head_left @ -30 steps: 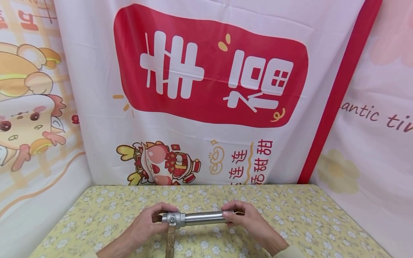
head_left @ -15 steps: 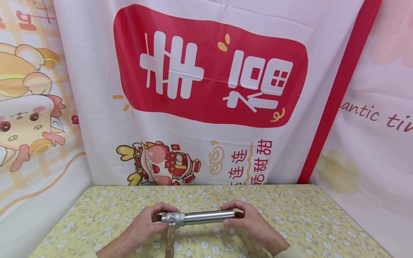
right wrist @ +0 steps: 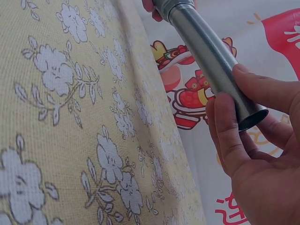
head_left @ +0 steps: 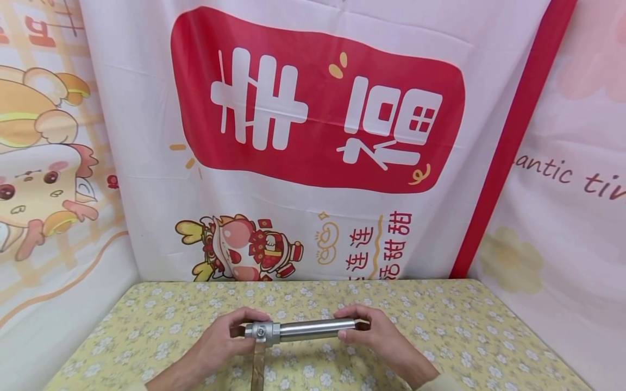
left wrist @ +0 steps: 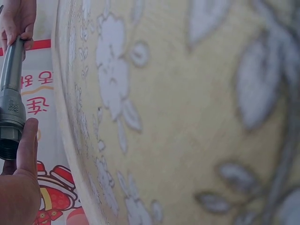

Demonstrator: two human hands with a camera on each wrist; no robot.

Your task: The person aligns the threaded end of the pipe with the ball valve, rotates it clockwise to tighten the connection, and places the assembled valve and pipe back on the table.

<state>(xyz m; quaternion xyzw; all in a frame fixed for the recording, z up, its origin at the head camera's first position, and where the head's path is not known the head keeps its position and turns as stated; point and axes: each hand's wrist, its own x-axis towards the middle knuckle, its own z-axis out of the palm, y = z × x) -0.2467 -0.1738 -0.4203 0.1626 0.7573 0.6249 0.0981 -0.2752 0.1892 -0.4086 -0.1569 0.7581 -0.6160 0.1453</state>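
In the head view, a bare steel pipe (head_left: 315, 329) is joined at its left end to a metal ball valve (head_left: 264, 332), and both are held roughly level over the table. A flat lever handle (head_left: 258, 365) points from the valve toward the near edge. My left hand (head_left: 220, 338) grips the valve's outer end between thumb and fingers. At the pipe's free end, my right hand (head_left: 380, 335) pinches it, fingertips on the far side and thumb on the near side. The right wrist view shows the pipe's open, hollow end (right wrist: 253, 119). Threads line the valve's mouth (left wrist: 8, 149) in the left wrist view.
A yellow cloth with white flowers (head_left: 176, 320) covers the table. Behind it hangs a white and red printed curtain (head_left: 313, 190), with further printed cloths (head_left: 548, 228) at the left and right sides.
My right thumb has slid down from the pipe's front to its lower side, uncovering the pipe's end. The left hand, valve and pipe have stayed nearly where they were.
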